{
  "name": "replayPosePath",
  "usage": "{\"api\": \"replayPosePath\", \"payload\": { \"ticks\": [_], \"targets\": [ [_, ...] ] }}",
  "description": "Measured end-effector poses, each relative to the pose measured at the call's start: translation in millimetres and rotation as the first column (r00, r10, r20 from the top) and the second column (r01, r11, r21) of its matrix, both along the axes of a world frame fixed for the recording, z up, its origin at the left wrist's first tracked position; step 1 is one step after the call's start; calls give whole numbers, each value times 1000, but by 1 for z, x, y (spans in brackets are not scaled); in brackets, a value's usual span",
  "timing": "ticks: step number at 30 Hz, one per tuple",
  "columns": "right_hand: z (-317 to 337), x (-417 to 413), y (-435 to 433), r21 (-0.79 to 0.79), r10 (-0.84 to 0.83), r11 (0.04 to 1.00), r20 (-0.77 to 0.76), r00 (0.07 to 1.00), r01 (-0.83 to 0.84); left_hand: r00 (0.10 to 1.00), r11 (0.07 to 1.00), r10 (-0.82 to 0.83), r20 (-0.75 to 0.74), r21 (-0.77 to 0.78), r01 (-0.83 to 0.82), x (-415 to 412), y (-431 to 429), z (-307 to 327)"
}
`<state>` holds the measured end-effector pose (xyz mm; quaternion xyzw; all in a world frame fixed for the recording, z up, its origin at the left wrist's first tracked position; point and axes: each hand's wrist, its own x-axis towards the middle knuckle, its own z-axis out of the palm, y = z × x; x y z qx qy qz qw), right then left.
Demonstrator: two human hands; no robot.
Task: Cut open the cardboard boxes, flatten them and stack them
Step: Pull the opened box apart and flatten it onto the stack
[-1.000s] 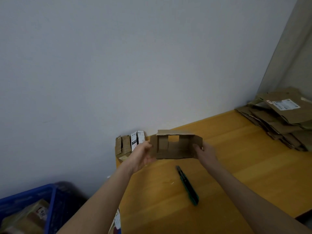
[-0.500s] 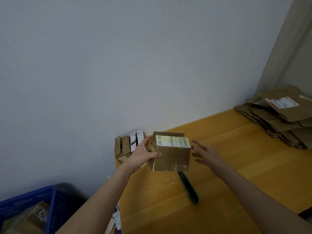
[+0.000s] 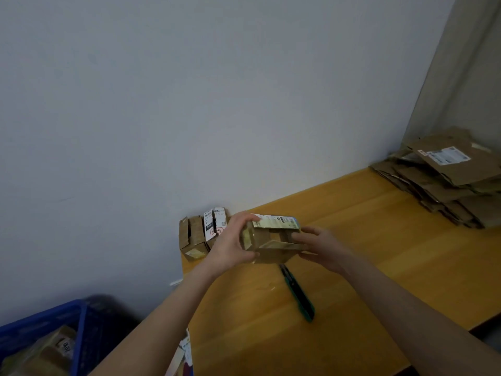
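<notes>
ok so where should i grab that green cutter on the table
Probably its near green end, from above. The cutter lies flat on the table, long and thin, so fingers would pinch across its narrow sides. Its dark far end points up toward the box in both hands.

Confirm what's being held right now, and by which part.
A small cardboard box, in both hands: left hand grips its left end, fingers over the top edge; right hand grips its right end. The utility knife lies unheld.

A narrow white carton [image 3: 209,226] shows what looks like "010" on a black patch. Labels on the held brown box [image 3: 271,252] and the flattened cardboard stack [image 3: 444,185] are unreadable.
</notes>
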<state>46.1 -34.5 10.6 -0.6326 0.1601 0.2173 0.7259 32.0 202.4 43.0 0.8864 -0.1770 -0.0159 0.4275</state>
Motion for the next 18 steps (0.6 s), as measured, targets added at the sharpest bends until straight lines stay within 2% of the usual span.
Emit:
{"api": "replayPosePath", "payload": {
  "ticks": [3,5,7,9,12,14,16,18],
  "targets": [
    [5,-1,7,-328,111,942,83,990,-78,991,983,-88,104,169,69,-1,-8,4],
    [5,2,9,-461,137,886,137,981,-59,982,971,-117,147,225,82,-1,-9,4],
    [5,2,7,-555,177,830,166,970,-57,985,974,-112,131,211,83,-2,-8,3],
    [3,1,5,-552,179,832,175,968,-55,995,981,-56,83,188,40,-2,-7,2],
    [1,-3,7,-433,121,901,177,977,-33,1000,979,1,16,205,-4,0,-6,2],
    [-1,-3,10,-386,55,922,194,979,25,984,999,0,-178,49,8,1,-4,2],
    [-1,-4,11,-380,18,922,230,973,73,900,983,-19,-435,-174,-63,0,0,3],
    [0,-5,12,-430,40,897,303,952,99,812,950,66,-580,-212,-229,0,3,2]
  ]
}}
